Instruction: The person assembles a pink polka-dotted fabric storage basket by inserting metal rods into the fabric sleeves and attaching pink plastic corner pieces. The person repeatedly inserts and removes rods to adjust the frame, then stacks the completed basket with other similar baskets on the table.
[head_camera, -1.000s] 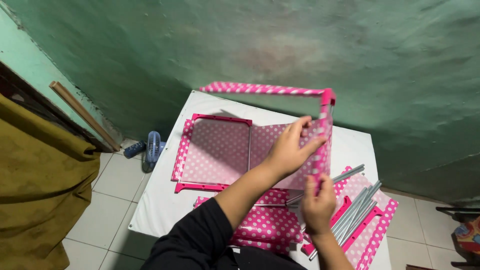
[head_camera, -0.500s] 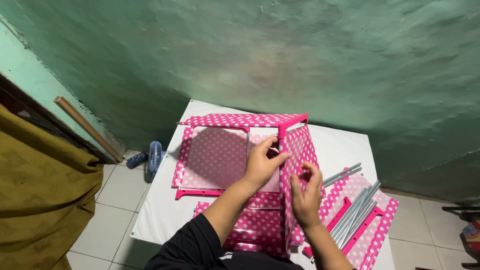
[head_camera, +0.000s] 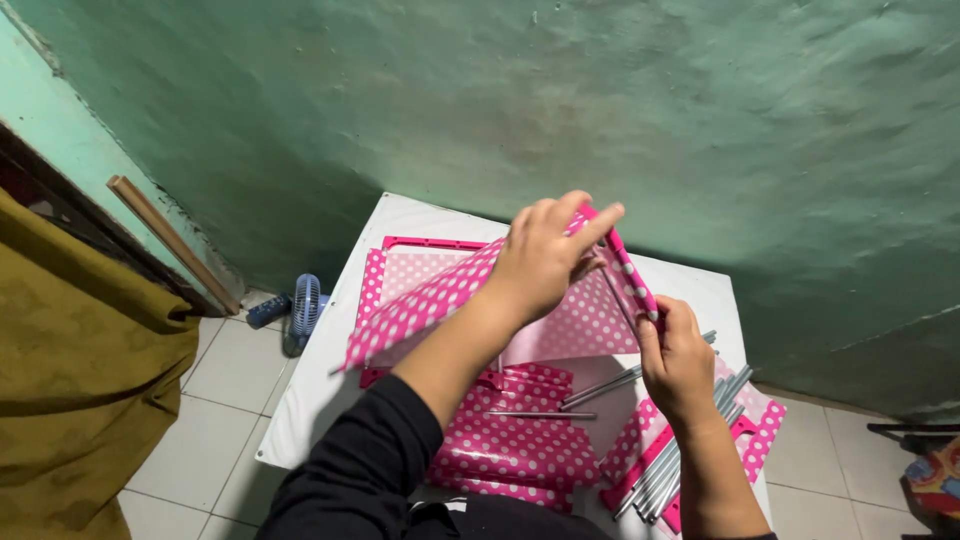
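Observation:
My left hand (head_camera: 545, 255) grips the top corner of a pink panel with white polka dots (head_camera: 430, 305), lifted and tilted above a white table (head_camera: 310, 400). My right hand (head_camera: 680, 360) holds the same panel's pink frame edge (head_camera: 632, 275) lower down on the right. Under it lie more pink dotted panels (head_camera: 515, 440), flat on the table. A bundle of thin grey metal rods (head_camera: 665, 465) rests beside my right wrist, with a loose rod (head_camera: 540, 414) in the middle.
A green wall (head_camera: 600, 110) rises right behind the table. On the tiled floor at left stand a small blue fan (head_camera: 303, 305) and a wooden stick (head_camera: 170, 240) leaning on the wall. A mustard cloth (head_camera: 80, 380) hangs at far left.
The folded dotted frame has been lowered and tilted; my left hand went from its inner face to its top corner, and my right hand slid up its right edge.

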